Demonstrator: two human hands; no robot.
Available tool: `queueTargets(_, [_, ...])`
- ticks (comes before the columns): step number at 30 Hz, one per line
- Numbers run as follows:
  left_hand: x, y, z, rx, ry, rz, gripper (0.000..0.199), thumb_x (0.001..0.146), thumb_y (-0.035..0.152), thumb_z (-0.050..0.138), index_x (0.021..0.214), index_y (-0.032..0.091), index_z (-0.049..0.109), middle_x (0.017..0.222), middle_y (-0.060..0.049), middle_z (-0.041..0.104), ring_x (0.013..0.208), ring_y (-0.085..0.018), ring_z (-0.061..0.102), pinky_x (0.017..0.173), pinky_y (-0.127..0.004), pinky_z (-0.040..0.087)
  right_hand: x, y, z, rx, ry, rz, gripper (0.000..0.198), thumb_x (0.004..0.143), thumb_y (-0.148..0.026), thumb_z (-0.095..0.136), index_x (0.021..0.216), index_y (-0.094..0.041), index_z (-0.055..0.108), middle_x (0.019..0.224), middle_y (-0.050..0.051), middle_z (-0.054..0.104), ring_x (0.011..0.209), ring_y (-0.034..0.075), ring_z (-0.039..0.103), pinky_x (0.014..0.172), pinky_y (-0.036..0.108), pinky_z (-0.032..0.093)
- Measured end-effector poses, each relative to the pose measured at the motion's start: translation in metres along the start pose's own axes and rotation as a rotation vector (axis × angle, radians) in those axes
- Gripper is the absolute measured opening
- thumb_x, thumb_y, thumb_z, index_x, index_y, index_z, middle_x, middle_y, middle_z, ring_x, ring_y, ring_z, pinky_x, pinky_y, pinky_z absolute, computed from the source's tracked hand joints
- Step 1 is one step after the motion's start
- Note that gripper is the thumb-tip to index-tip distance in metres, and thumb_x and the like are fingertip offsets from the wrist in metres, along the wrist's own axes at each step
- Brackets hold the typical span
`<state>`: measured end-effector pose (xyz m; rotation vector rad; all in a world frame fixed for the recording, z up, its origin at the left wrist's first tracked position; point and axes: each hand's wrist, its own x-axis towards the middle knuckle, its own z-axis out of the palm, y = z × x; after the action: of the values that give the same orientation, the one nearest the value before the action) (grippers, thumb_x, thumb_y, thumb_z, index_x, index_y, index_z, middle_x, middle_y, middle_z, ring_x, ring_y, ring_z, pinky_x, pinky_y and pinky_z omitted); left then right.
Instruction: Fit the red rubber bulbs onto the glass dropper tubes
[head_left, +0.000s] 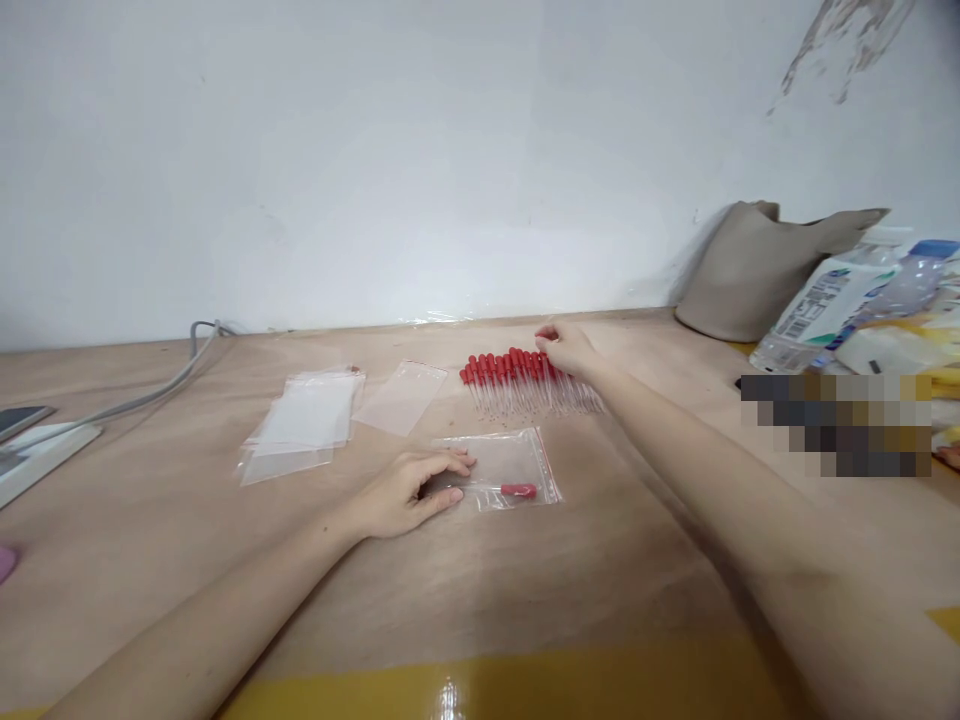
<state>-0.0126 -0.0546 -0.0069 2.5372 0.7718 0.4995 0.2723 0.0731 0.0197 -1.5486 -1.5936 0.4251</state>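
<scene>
A clear zip bag (495, 455) lies flat before me, its red-striped edge to the right. Inside it is a dropper with a red bulb (517, 491). My left hand (416, 490) rests on the bag's left end, thumb and fingers apart. Behind the bag, several clear droppers with red bulbs (501, 370) lie side by side in a row. My right hand (566, 350) reaches to the far right part of that row, its fingertips pinched at a red bulb. The hand and wrist hide some droppers.
Left of the row lie a single zip bag (403, 397) and a loose stack of zip bags (304, 420). A grey cable (161, 388) runs to a white power strip (45, 460) beside a phone (22, 420). A taupe bag (742, 270) and plastic bottles (832, 300) stand at the right.
</scene>
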Motion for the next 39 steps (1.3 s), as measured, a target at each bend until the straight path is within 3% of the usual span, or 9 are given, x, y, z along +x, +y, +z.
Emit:
queueTargets(3, [0.001,0.003,-0.003,0.053,-0.055,0.022,0.038,0.087,0.029,0.047,0.125,0.024,0.046,0.127,-0.005,0.051,0.117,-0.019,0.047,0.1,-0.038,0.036,-0.021,-0.004,-0.018,0.254,0.024,-0.026,0.012,0.08,-0.019,0.046,0.09,-0.018,0.051,0.08,0.003,0.062,0.073,0.011,0.057,0.067,0.025,0.044])
queueTargets(7, [0.003,0.003,-0.005,0.055,-0.127,0.023,0.038,0.088,0.032,0.045,0.126,0.028,0.046,0.135,-0.002,0.041,0.126,-0.02,0.036,0.105,-0.04,0.028,-0.066,0.006,-0.036,0.647,0.179,0.009,0.02,0.074,-0.033,0.057,0.086,-0.021,0.047,0.073,-0.001,0.059,0.059,0.009,0.052,0.056,0.022,0.041])
queueTargets(11, [0.004,0.002,-0.006,0.054,-0.161,0.005,0.038,0.088,0.035,0.044,0.125,0.03,0.046,0.138,-0.002,0.036,0.128,-0.021,0.032,0.105,-0.042,0.028,-0.107,0.026,-0.034,0.887,0.16,0.141,0.03,0.065,-0.039,0.066,0.083,-0.021,0.05,0.07,-0.003,0.058,0.053,0.007,0.048,0.053,0.021,0.039])
queueTargets(16, [0.004,0.002,-0.005,0.094,-0.169,0.006,0.038,0.089,0.035,0.042,0.126,0.029,0.045,0.138,-0.003,0.035,0.129,-0.021,0.029,0.106,-0.042,0.026,-0.128,0.029,-0.023,1.027,0.121,0.256,0.033,0.06,-0.036,0.07,0.082,-0.021,0.05,0.068,-0.003,0.06,0.055,0.007,0.051,0.055,0.021,0.041])
queueTargets(21, [0.002,0.004,-0.002,0.113,-0.105,-0.005,0.047,0.089,0.034,0.042,0.134,0.029,0.031,0.138,-0.002,0.037,0.128,-0.021,0.032,0.104,-0.042,0.029,-0.138,0.022,-0.024,0.931,-0.178,0.314,0.033,0.06,-0.035,0.071,0.081,-0.021,0.05,0.075,0.0,0.063,0.069,0.012,0.06,0.068,0.027,0.047])
queueTargets(25, [0.002,0.005,-0.001,0.139,-0.08,0.015,0.05,0.089,0.033,0.043,0.136,0.028,0.027,0.138,-0.003,0.038,0.126,-0.021,0.035,0.103,-0.041,0.031,-0.143,0.023,-0.03,0.588,-0.368,0.172,0.025,0.064,-0.035,0.068,0.079,-0.019,0.056,0.069,-0.001,0.061,0.063,0.012,0.057,0.062,0.026,0.045])
queueTargets(28, [0.004,0.006,0.0,0.141,-0.08,0.037,0.049,0.089,0.033,0.042,0.136,0.028,0.028,0.138,-0.003,0.038,0.126,-0.021,0.034,0.103,-0.041,0.03,-0.142,0.022,-0.031,0.324,-0.387,0.004,0.019,0.067,-0.034,0.065,0.077,-0.019,0.061,0.067,-0.001,0.059,0.06,0.012,0.053,0.058,0.026,0.043])
queueTargets(31, [0.007,0.008,0.001,0.138,-0.087,0.031,0.048,0.089,0.034,0.042,0.135,0.027,0.03,0.137,-0.004,0.039,0.126,-0.021,0.035,0.104,-0.04,0.03,-0.141,0.021,-0.027,0.186,-0.35,-0.187,0.013,0.069,-0.03,0.063,0.076,-0.019,0.064,0.077,0.002,0.061,0.073,0.015,0.055,0.069,0.03,0.043])
queueTargets(39, [0.01,0.007,0.004,0.17,-0.096,0.034,0.047,0.089,0.033,0.042,0.134,0.026,0.032,0.136,-0.004,0.04,0.127,-0.02,0.034,0.105,-0.04,0.028,-0.139,0.021,-0.011,0.267,-0.374,-0.325,0.012,0.072,-0.03,0.062,0.075,-0.022,0.069,0.081,0.003,0.061,0.076,0.015,0.056,0.072,0.03,0.044])
